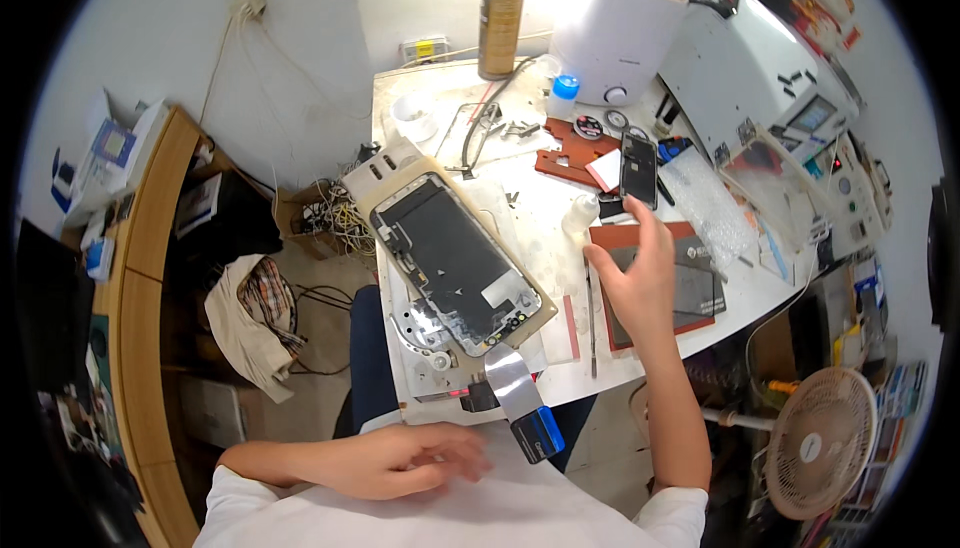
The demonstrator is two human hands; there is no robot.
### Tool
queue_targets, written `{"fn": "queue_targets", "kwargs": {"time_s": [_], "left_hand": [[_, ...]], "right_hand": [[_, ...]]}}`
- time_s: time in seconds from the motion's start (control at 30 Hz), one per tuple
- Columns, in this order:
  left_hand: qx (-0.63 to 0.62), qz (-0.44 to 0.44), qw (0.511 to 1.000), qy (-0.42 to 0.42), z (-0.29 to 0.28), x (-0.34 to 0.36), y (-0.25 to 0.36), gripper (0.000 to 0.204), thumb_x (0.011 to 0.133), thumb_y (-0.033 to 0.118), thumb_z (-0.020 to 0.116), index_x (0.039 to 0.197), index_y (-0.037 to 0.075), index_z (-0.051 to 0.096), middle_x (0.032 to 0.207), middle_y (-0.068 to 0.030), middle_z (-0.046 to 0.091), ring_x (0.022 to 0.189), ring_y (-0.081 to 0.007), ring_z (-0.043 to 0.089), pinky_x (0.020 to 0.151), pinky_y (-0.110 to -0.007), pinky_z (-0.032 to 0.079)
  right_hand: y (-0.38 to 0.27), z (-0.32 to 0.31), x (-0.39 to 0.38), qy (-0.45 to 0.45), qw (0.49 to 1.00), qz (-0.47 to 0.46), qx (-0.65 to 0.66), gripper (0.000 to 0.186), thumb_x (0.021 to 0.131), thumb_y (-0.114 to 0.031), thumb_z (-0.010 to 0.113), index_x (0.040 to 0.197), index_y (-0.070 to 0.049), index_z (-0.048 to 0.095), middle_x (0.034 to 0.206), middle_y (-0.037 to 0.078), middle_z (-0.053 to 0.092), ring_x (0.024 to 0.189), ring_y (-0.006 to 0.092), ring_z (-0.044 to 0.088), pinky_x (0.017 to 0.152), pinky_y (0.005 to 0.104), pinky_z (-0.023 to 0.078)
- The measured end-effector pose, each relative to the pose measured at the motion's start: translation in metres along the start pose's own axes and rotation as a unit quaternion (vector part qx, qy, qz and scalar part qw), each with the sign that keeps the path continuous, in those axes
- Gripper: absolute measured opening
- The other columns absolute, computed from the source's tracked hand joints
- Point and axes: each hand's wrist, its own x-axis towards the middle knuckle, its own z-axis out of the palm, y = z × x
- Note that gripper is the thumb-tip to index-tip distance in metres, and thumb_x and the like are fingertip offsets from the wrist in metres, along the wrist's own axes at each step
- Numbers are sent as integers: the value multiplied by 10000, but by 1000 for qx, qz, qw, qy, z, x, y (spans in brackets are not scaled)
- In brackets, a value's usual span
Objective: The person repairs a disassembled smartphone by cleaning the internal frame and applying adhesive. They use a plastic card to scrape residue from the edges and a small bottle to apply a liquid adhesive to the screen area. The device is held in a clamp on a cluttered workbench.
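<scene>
The opened phone (455, 260) shows a black interior with one white patch, and it lies in a beige frame. Right of the opened phone, a dark grey mat (665, 283) is edged in reddish brown. Beyond the opened phone stands a white humidifier (622, 33), with a bronze-coloured spray can (500, 26) to the humidifier's left and a blue bottle cap (566, 86) at its foot. Below the opened phone, a grey ribbon ends in a blue block (540, 435). Left of the opened phone, a plaid red-and-white cloth (265, 298) lies on the floor. The person's sleeves are white.

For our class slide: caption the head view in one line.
Right hand reaches toward a dark phone; left hand rests near the lap, by an opened phone.
</scene>
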Motion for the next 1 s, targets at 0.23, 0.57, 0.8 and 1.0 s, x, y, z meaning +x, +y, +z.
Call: {"fn": "queue_targets", "kwargs": {"time_s": [0.23, 0.57, 0.8, 1.0], "left_hand": [[-99, 148, 983, -37, 20, 51, -24, 641, 1126, 275, 452, 1631, -9, 178, 1553, -175, 455, 1435, -248, 480, 1141, -389, 442], [-228, 102, 967, -59, 22, 68, -3, 573, 1155, 332, 334, 1581, -50, 310, 1428, -180, 584, 1276, -231, 634, 1048, -345, 524], [-214, 106, 971, -30, 23, 63, 10, 505, 1158, 293, 359, 1494, -74, 443, 1260, -161, 703, 1172, -208, 700, 979, -299, 561], [-195, 112, 974, -40, 21, 64, 9, 484, 1156, 276, 363, 1490, -61, 461, 1275, -160, 698, 1152, -191, 703, 976, -297, 564]], "right_hand": [[35, 44, 17, -160, 979, 102, 80, 513, 835, -213, 838, 1279, -63, 629, 1254, 159, 643, 1084, 338, 639, 1061, 470, 425], [-75, -87, 12, -53, 925, -375, -39, 355, 833, -46, 775, 1182, -108, 745, 1147, 54, 732, 1063, 234, 676, 836, 349, 578], [-89, -93, 15, -70, 884, -444, -131, 294, 856, -129, 786, 1148, -155, 771, 1135, -9, 749, 1053, 185, 676, 820, 311, 571], [-95, -95, 14, -67, 877, -448, -157, 280, 869, -144, 775, 1148, -163, 779, 1135, -8, 748, 1060, 193, 673, 830, 317, 561]]}}
